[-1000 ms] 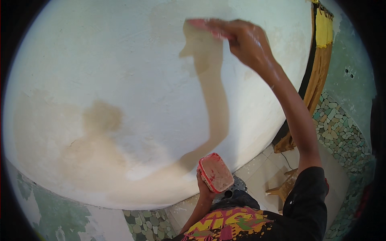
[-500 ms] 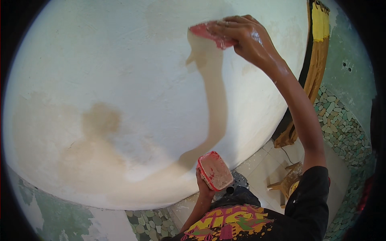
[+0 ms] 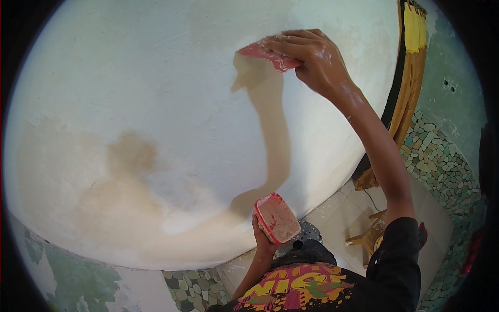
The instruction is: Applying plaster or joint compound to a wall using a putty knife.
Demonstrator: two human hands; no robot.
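Your right-hand grip [image 3: 321,60] pinches the pink scraper [image 3: 270,55], which juts left from it at the white wall [image 3: 197,112]; whether its edge touches, I cannot tell. Your left-hand grip [image 3: 264,237] clasps the side of the red-rimmed tub [image 3: 261,220], well below. The wall stretches wide leftward; its right edge ends near the brown hanging cloth [image 3: 408,91].

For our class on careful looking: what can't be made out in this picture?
In the head view:
Left hand: most fingers, behind red tub.
Pink scraper: gripped part, under right hand.
Wooden stool: part, behind dark sleeve.
White wall: top, beyond upper edge.
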